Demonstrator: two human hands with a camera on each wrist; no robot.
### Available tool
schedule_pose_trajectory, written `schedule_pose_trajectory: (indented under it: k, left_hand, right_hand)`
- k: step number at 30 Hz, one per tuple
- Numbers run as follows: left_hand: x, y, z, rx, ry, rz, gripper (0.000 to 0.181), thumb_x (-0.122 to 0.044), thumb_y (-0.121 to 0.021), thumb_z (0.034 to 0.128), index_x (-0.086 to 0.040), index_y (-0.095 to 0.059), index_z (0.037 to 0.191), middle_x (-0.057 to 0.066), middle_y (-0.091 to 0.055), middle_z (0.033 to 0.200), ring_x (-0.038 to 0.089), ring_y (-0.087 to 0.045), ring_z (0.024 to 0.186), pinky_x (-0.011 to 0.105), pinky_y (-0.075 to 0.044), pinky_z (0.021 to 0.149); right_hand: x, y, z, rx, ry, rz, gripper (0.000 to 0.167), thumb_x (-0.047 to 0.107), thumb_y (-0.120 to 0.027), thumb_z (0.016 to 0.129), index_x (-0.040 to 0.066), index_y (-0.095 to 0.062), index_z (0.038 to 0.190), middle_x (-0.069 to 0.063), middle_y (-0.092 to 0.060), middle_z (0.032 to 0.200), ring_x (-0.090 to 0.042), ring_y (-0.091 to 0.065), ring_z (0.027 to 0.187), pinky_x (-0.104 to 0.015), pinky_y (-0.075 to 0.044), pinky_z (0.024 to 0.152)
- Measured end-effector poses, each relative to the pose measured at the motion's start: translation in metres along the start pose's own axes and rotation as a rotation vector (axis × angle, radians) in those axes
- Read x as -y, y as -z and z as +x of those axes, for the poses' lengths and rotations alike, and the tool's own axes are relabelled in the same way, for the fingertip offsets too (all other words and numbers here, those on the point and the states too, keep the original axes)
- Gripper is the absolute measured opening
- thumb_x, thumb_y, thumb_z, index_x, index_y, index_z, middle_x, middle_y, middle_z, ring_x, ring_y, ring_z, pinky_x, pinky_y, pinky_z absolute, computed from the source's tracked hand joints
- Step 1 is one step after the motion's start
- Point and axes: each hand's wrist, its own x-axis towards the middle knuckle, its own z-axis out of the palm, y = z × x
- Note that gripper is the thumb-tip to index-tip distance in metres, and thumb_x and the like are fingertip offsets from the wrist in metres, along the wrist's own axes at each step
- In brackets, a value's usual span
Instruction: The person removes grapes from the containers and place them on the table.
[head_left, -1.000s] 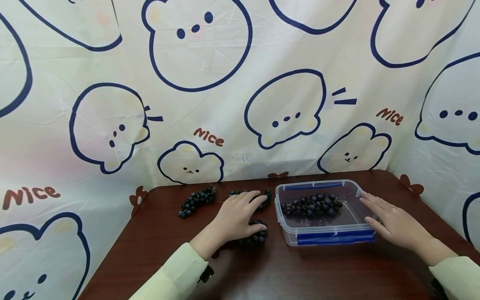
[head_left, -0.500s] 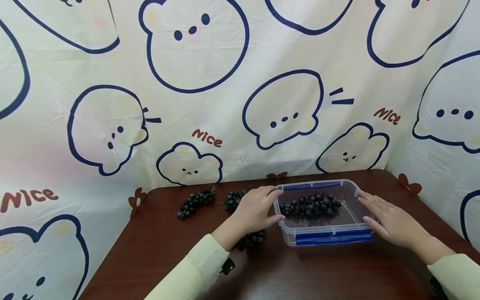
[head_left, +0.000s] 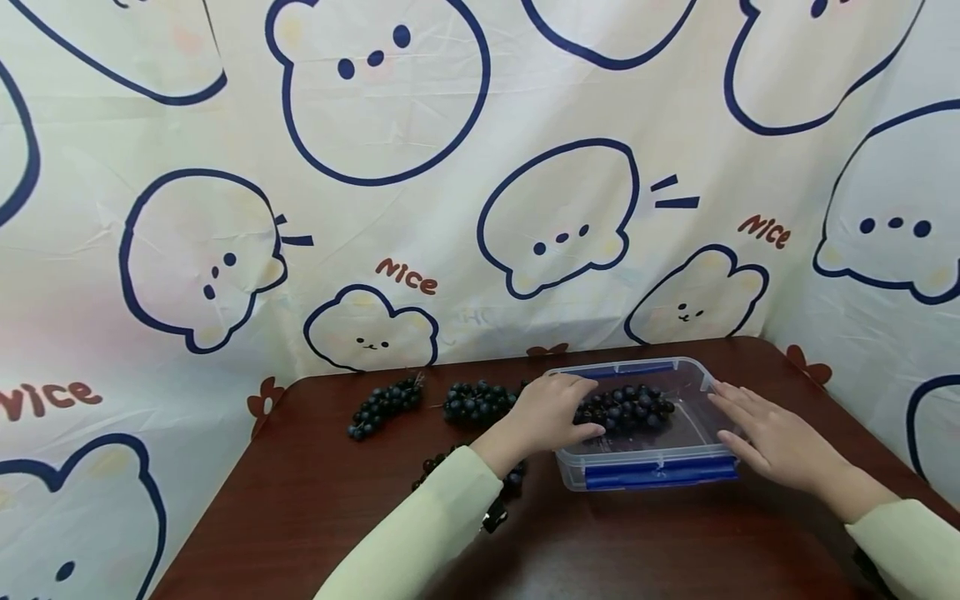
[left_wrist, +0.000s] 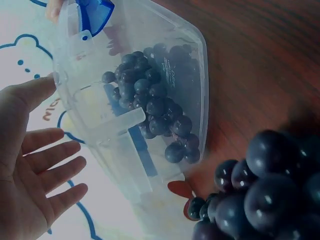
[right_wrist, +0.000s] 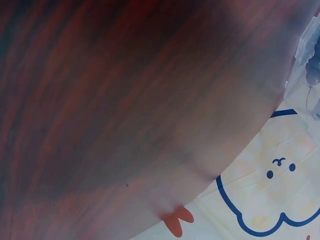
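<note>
A clear plastic box [head_left: 660, 473] with blue clips holds one bunch of dark grapes [head_left: 637, 408]. My left hand [head_left: 551, 410] hovers at the box's left rim with nothing in its grasp. In the left wrist view, the fingers [left_wrist: 57, 175] are spread and the thumb reaches toward the box's edge; whether it touches is unclear. At the opposite rim, my right hand [head_left: 776, 437] lies alongside with straight fingers. The right wrist view shows no part of that hand, only a corner of the box [right_wrist: 300, 75].
On the dark wooden table [head_left: 337, 517] lie a far-left bunch of grapes [head_left: 384, 407], a middle bunch [head_left: 476, 402], and a nearer bunch [head_left: 513, 479] partly covered by the left sleeve. A printed cloth [head_left: 555, 100] hangs behind the table.
My left hand has moved right, from above the loose bunches to the box's left rim. The right hand stays at the right rim. The view has shifted slightly.
</note>
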Motion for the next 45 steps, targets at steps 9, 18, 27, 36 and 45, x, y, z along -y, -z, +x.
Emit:
schedule_pose_trajectory:
  k: [9, 18, 27, 36, 45]
  left_hand:
    - [-0.003, -0.013, 0.017, 0.093, 0.062, -0.033, 0.066, -0.057, -0.061, 0.0891, -0.021, -0.049, 0.143, -0.002, -0.055, 0.137, 0.013, -0.056, 0.118, 0.032, -0.049, 0.092]
    - [-0.013, -0.021, 0.034, 0.146, 0.065, -0.032, 0.069, -0.060, -0.058, 0.0897, -0.024, -0.044, 0.147, -0.003, -0.051, 0.141, 0.011, -0.053, 0.121, 0.028, -0.048, 0.093]
    - [-0.019, -0.033, 0.047, 0.227, 0.093, -0.054, 0.074, -0.060, -0.061, 0.0875, -0.027, -0.039, 0.149, -0.004, -0.047, 0.142, 0.010, -0.052, 0.121, 0.028, -0.048, 0.091]
    - [-0.021, -0.042, 0.057, 0.250, 0.147, -0.071, 0.075, -0.058, -0.063, 0.0869, -0.026, -0.037, 0.150, -0.003, -0.046, 0.142, 0.012, -0.052, 0.122, 0.030, -0.049, 0.092]
    - [-0.022, -0.051, 0.068, 0.247, 0.170, -0.074, 0.076, -0.057, -0.064, 0.0869, -0.026, -0.036, 0.151, -0.003, -0.047, 0.142, 0.011, -0.052, 0.120, 0.029, -0.049, 0.091]
  right_hand:
    - [-0.001, -0.003, 0.002, -0.006, 0.008, -0.004, 0.054, 0.027, -0.067, 0.089, -0.001, -0.054, 0.133, -0.022, -0.047, 0.141, -0.039, -0.046, 0.127, -0.014, 0.000, 0.108]
    - [-0.001, -0.004, 0.002, -0.006, 0.001, -0.011, 0.054, 0.024, -0.068, 0.088, -0.002, -0.053, 0.133, -0.023, -0.047, 0.140, -0.040, -0.045, 0.127, -0.014, 0.001, 0.106]
    - [0.001, -0.005, -0.001, -0.024, 0.003, -0.003, 0.054, 0.023, -0.068, 0.088, -0.002, -0.053, 0.134, -0.022, -0.047, 0.141, -0.036, -0.043, 0.130, -0.016, -0.002, 0.109]
    - [0.000, -0.002, 0.000, -0.019, -0.005, 0.011, 0.055, 0.026, -0.067, 0.088, 0.000, -0.054, 0.134, -0.021, -0.047, 0.141, -0.038, -0.045, 0.128, -0.017, -0.004, 0.110]
    - [-0.001, -0.002, 0.000, -0.036, 0.029, 0.007, 0.054, 0.024, -0.066, 0.089, -0.003, -0.053, 0.133, -0.023, -0.047, 0.140, -0.035, -0.043, 0.132, -0.012, 0.000, 0.107]
